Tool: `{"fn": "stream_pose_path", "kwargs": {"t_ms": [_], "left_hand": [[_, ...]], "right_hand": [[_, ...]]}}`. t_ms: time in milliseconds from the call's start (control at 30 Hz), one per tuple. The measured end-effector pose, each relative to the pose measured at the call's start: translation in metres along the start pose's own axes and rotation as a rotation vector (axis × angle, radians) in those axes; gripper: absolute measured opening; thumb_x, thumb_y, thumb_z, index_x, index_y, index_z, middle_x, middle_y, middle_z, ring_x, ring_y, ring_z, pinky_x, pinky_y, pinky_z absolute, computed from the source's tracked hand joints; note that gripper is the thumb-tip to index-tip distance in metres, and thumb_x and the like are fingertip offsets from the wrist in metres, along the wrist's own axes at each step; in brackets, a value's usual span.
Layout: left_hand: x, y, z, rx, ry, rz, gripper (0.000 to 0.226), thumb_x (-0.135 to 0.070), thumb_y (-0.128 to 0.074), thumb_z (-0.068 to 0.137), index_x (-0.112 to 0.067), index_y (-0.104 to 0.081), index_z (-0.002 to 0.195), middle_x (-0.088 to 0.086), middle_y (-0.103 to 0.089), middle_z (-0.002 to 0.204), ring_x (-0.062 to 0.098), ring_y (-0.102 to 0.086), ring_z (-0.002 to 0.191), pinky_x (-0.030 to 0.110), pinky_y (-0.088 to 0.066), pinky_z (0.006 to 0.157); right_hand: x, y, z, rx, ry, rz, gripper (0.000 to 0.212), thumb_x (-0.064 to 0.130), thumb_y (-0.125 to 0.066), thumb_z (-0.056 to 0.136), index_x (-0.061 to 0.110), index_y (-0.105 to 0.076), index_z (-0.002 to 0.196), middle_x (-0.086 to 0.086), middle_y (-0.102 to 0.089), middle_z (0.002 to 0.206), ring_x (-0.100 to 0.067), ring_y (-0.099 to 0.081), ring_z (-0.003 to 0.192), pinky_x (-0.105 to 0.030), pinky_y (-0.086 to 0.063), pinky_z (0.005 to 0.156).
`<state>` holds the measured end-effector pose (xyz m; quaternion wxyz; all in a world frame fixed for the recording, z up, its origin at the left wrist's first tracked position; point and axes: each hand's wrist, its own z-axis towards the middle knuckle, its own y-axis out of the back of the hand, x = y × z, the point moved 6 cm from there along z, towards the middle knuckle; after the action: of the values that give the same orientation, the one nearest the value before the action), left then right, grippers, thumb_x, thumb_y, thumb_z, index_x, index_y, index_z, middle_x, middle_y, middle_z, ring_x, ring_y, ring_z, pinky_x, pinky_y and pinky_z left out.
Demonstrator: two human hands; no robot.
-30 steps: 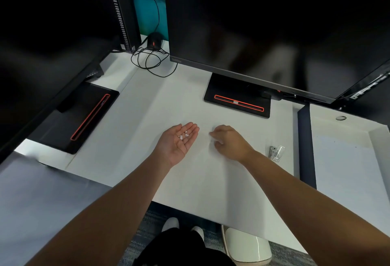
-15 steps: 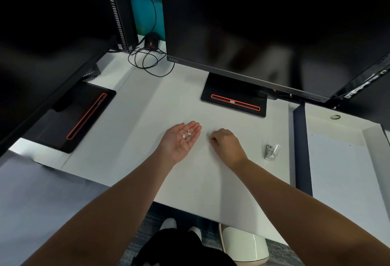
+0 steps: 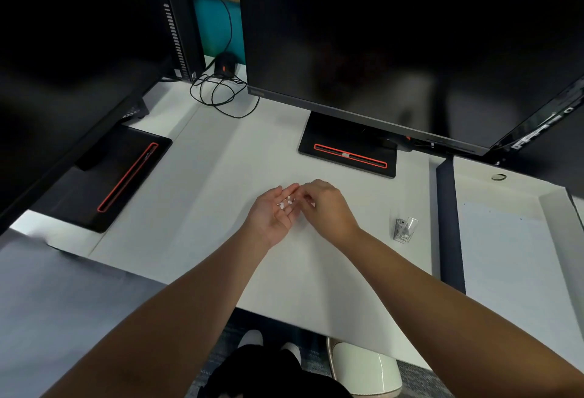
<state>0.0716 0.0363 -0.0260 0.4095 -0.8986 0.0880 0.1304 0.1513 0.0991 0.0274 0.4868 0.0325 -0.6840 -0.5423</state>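
Note:
My left hand [image 3: 275, 211] lies palm up just above the white desk [image 3: 221, 176], fingers straight, with several small white pieces [image 3: 286, 202] loose in the palm. My right hand [image 3: 325, 208] is right beside it, knuckles up. Its curled fingertips meet over my left fingertips and seem to pinch one small white piece, mostly hidden by the fingers.
A small clear plastic container [image 3: 404, 229] stands on the desk right of my hands. Two black monitor bases with red slots [image 3: 347, 148] [image 3: 120, 176] sit behind and to the left. Coiled black cable [image 3: 218, 94] lies at the back. A dark divider [image 3: 448, 224] borders the right.
My right hand lifted off the desk and moved left to my left palm. The left hand stayed palm up with the pieces.

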Motion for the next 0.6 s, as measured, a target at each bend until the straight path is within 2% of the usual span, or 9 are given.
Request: {"fn": "stream_pose_path", "kwargs": {"t_ms": [100,233,300,467,533,600], "left_hand": [[0.002,0.001,0.001,-0.022,0.010,0.012,0.027,-0.015,-0.042,0.098,0.002,-0.062,0.101,0.010,-0.072,0.077,0.014,-0.066,0.066,0.024,-0.058,0.062],[0.005,0.000,0.001,-0.026,0.005,0.034,0.028,-0.015,-0.042,0.098,0.001,-0.064,0.095,0.008,-0.070,0.077,0.014,-0.062,0.073,0.025,-0.054,0.070],[0.006,-0.002,0.000,-0.016,0.004,0.028,0.028,-0.016,-0.041,0.098,0.001,-0.063,0.096,0.008,-0.072,0.073,0.014,-0.066,0.071,0.026,-0.053,0.071],[0.007,-0.008,-0.006,0.007,0.006,0.010,0.027,-0.014,-0.039,0.099,0.001,-0.061,0.093,0.007,-0.071,0.067,0.013,-0.068,0.055,0.021,-0.055,0.053],[0.005,-0.006,-0.007,0.007,-0.006,0.005,0.024,-0.012,-0.041,0.098,0.001,-0.060,0.090,0.007,-0.070,0.065,0.014,-0.068,0.055,0.022,-0.056,0.054],[0.002,-0.003,-0.008,0.019,-0.009,0.008,0.024,-0.013,-0.042,0.098,0.002,-0.061,0.096,0.010,-0.073,0.077,0.016,-0.071,0.069,0.027,-0.058,0.064]], "right_hand": [[0.006,0.000,-0.001,-0.034,0.087,-0.174,0.020,0.013,-0.050,0.091,0.016,-0.070,0.095,-0.006,-0.064,0.083,-0.024,-0.054,0.086,-0.036,-0.039,0.081],[0.013,0.001,-0.002,-0.033,0.154,-0.275,0.026,0.012,-0.050,0.090,0.021,-0.070,0.103,-0.002,-0.064,0.083,-0.023,-0.052,0.086,-0.030,-0.028,0.074],[0.013,0.002,-0.002,-0.033,0.149,-0.261,0.025,0.011,-0.051,0.088,0.022,-0.070,0.102,0.000,-0.064,0.082,-0.021,-0.051,0.086,-0.028,-0.024,0.075],[0.009,0.003,0.000,-0.047,0.119,-0.245,0.013,0.013,-0.057,0.086,0.016,-0.069,0.090,-0.001,-0.061,0.087,-0.022,-0.050,0.089,-0.031,-0.033,0.079],[0.010,0.002,-0.001,-0.038,0.135,-0.179,0.017,0.015,-0.056,0.088,0.018,-0.071,0.095,-0.001,-0.060,0.090,-0.021,-0.050,0.090,-0.033,-0.037,0.083],[0.006,0.004,-0.003,-0.063,0.113,-0.080,0.023,0.014,-0.052,0.090,0.018,-0.069,0.105,-0.003,-0.062,0.099,-0.022,-0.052,0.095,-0.034,-0.040,0.088]]}}
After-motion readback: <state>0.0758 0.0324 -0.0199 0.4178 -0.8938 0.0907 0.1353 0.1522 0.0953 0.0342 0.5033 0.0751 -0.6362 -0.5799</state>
